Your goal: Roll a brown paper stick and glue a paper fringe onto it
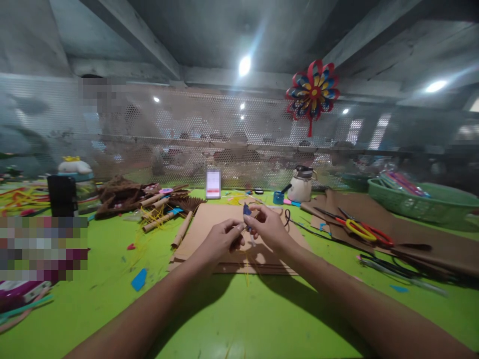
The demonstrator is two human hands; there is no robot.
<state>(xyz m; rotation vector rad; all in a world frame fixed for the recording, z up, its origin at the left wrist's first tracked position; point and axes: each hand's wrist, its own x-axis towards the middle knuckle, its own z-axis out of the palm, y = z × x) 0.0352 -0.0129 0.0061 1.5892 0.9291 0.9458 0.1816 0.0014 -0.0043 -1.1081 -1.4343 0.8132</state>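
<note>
My right hand (266, 225) is closed in a pinch on a small dark blue piece (247, 210) with a pointed top; it looks folded, but its kind is unclear. Close beside it, my left hand (225, 236) has its thumb and fingers pressed together at the lower end of the same piece. Whatever lies between the left fingertips is too small to make out. Thin yellow strands (247, 269) hang or lie below the hands. Both hands are above a stack of brown cardboard sheets (209, 212) on the green table (179, 309).
Rolled brown paper tubes (182, 230) and yellow strands lie left of the stack. To the right are scissors with red and yellow handles (361, 230) on brown paper, and a green basket (422, 204). Behind stand a phone (213, 183), a blue jar (278, 197) and a white jug (300, 187).
</note>
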